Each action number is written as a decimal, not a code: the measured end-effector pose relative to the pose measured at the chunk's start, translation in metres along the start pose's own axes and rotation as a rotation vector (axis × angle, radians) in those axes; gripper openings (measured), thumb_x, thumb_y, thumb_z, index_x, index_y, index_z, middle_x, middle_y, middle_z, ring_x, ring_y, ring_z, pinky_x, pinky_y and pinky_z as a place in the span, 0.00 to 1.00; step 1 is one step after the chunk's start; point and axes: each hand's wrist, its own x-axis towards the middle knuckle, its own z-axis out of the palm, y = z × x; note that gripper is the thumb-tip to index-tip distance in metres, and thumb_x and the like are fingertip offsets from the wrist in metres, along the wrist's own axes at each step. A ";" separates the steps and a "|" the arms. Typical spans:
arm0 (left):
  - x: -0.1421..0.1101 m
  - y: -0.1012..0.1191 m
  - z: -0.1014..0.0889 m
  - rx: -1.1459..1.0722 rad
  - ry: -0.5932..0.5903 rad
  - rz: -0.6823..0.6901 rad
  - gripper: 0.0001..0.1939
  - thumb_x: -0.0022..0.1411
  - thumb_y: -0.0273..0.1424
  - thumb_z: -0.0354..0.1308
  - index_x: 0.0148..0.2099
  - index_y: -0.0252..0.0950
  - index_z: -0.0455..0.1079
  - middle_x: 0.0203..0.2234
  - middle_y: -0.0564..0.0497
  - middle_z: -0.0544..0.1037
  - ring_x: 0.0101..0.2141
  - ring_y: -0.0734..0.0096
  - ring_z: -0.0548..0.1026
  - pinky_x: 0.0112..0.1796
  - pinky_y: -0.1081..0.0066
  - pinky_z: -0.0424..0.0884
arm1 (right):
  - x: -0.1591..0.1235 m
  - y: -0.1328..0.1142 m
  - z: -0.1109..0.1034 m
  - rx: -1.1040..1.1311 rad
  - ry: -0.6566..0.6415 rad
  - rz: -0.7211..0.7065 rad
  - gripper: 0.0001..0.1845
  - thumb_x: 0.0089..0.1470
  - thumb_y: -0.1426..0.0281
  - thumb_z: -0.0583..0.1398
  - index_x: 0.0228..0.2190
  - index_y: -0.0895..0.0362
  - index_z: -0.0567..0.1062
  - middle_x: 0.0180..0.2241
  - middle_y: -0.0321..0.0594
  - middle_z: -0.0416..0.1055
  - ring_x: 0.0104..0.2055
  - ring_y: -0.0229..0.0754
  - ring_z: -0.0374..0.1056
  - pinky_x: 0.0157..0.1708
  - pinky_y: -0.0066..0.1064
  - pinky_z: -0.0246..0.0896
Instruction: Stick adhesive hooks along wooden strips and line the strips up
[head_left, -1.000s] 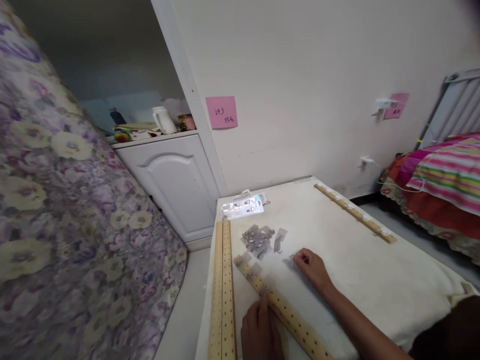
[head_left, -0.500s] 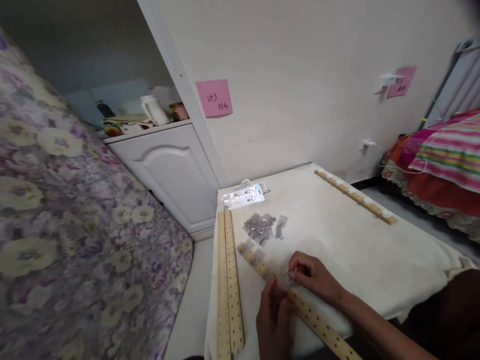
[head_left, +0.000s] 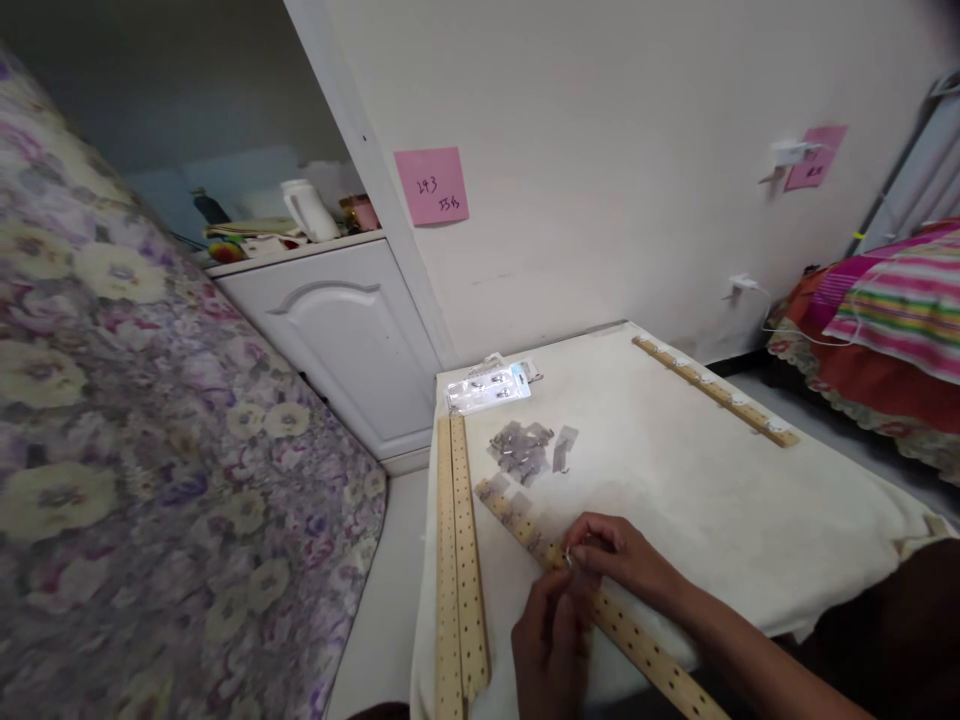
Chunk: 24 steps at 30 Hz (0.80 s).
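A perforated wooden strip (head_left: 649, 650) lies slantwise across the near part of the cloth-covered table, with several clear-backed metal hooks (head_left: 517, 510) along its far end. My right hand (head_left: 626, 562) is closed in a pinch on a small shiny hook (head_left: 569, 556) just over the strip. Beside it, my left hand (head_left: 550, 635) closes its thumb and fingers around the strip's middle; its fingertips nearly meet the hook. Beyond the strip is a pile of clear-backed hooks (head_left: 519, 450), and one loose hook (head_left: 563, 450) lies just right of that pile.
Two perforated wooden strips (head_left: 459, 560) lie side by side along the table's left edge. At the back left sits a clear hook package (head_left: 487, 388). Another strip with hooks (head_left: 712, 388) lies along the right edge. A floral curtain (head_left: 187, 450) hangs at left.
My right hand has moved slightly left and down, bringing the hook over the strip next to my left fingertips. My left hand stays at the strip. The view has shifted slightly.
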 end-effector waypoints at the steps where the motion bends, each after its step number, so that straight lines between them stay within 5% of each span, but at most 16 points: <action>1: 0.001 0.001 -0.001 0.020 0.039 -0.003 0.17 0.59 0.44 0.54 0.41 0.36 0.71 0.23 0.53 0.72 0.23 0.73 0.67 0.26 0.75 0.64 | -0.001 -0.001 0.000 -0.007 -0.016 0.001 0.07 0.51 0.66 0.61 0.31 0.58 0.71 0.21 0.31 0.67 0.23 0.34 0.64 0.25 0.27 0.62; 5: 0.006 0.006 -0.004 0.066 0.094 0.009 0.20 0.55 0.43 0.59 0.46 0.36 0.70 0.30 0.51 0.74 0.32 0.68 0.71 0.35 0.72 0.67 | -0.005 -0.006 -0.001 -0.125 -0.079 0.023 0.12 0.49 0.69 0.62 0.38 0.56 0.71 0.19 0.27 0.62 0.21 0.33 0.60 0.24 0.25 0.58; 10: 0.008 0.015 -0.010 0.154 -0.118 0.063 0.13 0.57 0.38 0.58 0.41 0.38 0.72 0.29 0.51 0.73 0.30 0.69 0.69 0.33 0.72 0.66 | -0.011 -0.019 -0.002 -0.357 -0.117 -0.088 0.20 0.50 0.71 0.60 0.46 0.53 0.70 0.26 0.32 0.68 0.24 0.33 0.58 0.23 0.24 0.53; 14: 0.008 0.015 -0.011 0.173 -0.180 0.125 0.09 0.58 0.34 0.57 0.40 0.38 0.72 0.31 0.51 0.72 0.32 0.68 0.69 0.34 0.72 0.65 | -0.016 -0.026 0.001 -0.514 -0.190 -0.240 0.27 0.52 0.73 0.57 0.54 0.50 0.64 0.46 0.41 0.70 0.36 0.40 0.66 0.37 0.34 0.64; 17: 0.008 0.011 -0.010 0.141 -0.156 0.142 0.06 0.57 0.32 0.57 0.36 0.37 0.72 0.29 0.52 0.72 0.29 0.70 0.67 0.32 0.73 0.63 | -0.020 -0.028 0.005 -0.554 -0.224 -0.300 0.30 0.54 0.74 0.55 0.58 0.49 0.59 0.50 0.43 0.68 0.50 0.47 0.64 0.51 0.45 0.59; 24: 0.008 0.007 -0.014 0.098 -0.180 0.043 0.14 0.55 0.31 0.58 0.45 0.38 0.71 0.34 0.50 0.76 0.33 0.68 0.70 0.37 0.72 0.66 | -0.023 -0.030 0.007 -0.532 -0.260 -0.277 0.30 0.58 0.72 0.51 0.61 0.49 0.52 0.59 0.45 0.59 0.59 0.47 0.56 0.57 0.46 0.52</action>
